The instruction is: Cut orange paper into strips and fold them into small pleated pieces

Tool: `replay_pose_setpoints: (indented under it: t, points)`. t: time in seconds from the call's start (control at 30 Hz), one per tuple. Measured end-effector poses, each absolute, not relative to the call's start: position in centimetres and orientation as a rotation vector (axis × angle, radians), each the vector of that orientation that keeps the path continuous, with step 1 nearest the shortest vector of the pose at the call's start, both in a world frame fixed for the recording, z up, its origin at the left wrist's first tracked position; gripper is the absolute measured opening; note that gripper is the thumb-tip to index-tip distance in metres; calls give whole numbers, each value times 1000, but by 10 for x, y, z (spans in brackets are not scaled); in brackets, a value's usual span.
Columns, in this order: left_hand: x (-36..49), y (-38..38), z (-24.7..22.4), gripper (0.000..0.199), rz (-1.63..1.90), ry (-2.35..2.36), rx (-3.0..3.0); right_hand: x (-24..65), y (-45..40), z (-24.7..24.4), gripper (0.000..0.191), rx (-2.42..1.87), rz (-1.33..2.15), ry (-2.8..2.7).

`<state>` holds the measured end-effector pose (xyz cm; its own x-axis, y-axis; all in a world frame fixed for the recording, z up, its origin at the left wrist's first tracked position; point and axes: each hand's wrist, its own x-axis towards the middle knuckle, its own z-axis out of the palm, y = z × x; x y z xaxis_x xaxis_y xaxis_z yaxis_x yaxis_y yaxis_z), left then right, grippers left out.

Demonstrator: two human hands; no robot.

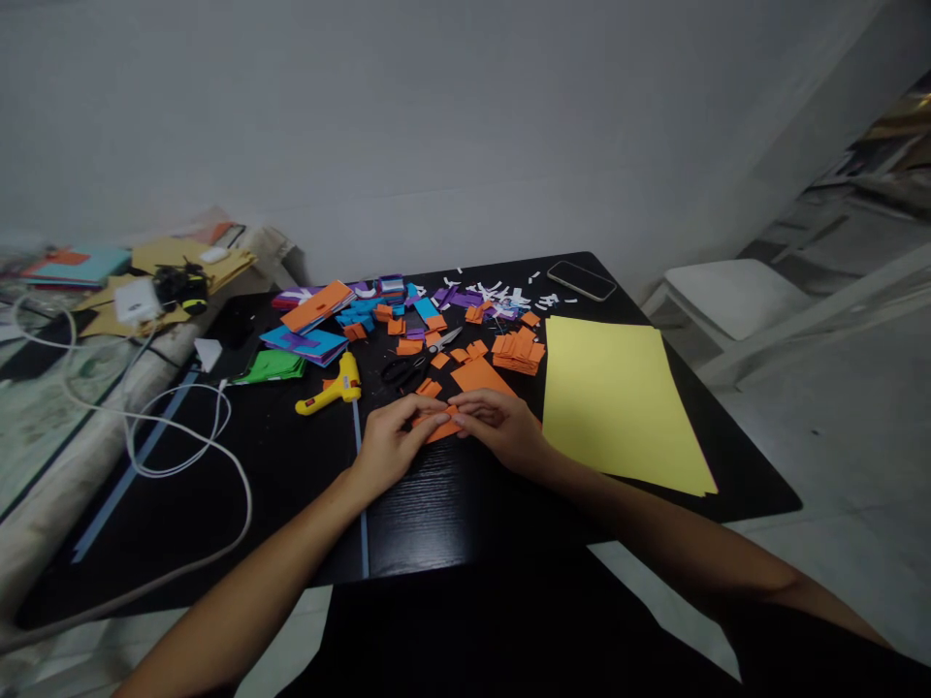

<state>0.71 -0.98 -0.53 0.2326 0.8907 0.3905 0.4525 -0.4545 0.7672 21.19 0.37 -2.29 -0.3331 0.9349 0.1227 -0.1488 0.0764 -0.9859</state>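
A: Please, what is in the middle?

B: The left hand and the right hand are close together, low over the table. The fingertips of each are pinched on a small orange paper, which is between them, in front of the person.

A: And what is around the fingers?

B: A larger orange sheet lies just beyond them, partly covered by the right hand. The scissors, with black handles, lie behind the left hand. A pile of orange pieces is farther to the right.

A: How is the surface?

B: It is black, with a fine grain which shines near the front edge. On the left are 1 yellow glue gun and some green paper. Many purple and white scraps are at the back. On the right are yellow sheets, and 1 phone near the far corner.

A: And the room?

B: Behind the table is a plain, pale wall. To the right, a white stool stands on the light floor. To the left, a white cable makes curves over the table.
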Motion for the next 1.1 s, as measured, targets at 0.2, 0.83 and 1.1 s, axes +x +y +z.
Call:
replay_pose_setpoints:
  t: [0.2,0.83,1.1]
  points:
    - [6,-11,-3,12,1150,1205,2029,211,4,-23,26,-829,1448,-1400]
    - [9,-12,0,13,1150,1172,2113,211,2,-19,22,-848,1462,-1372]
    - [6,-10,4,17,1124,1143,2135,212,3,-19,25,-859,1465,-1362]
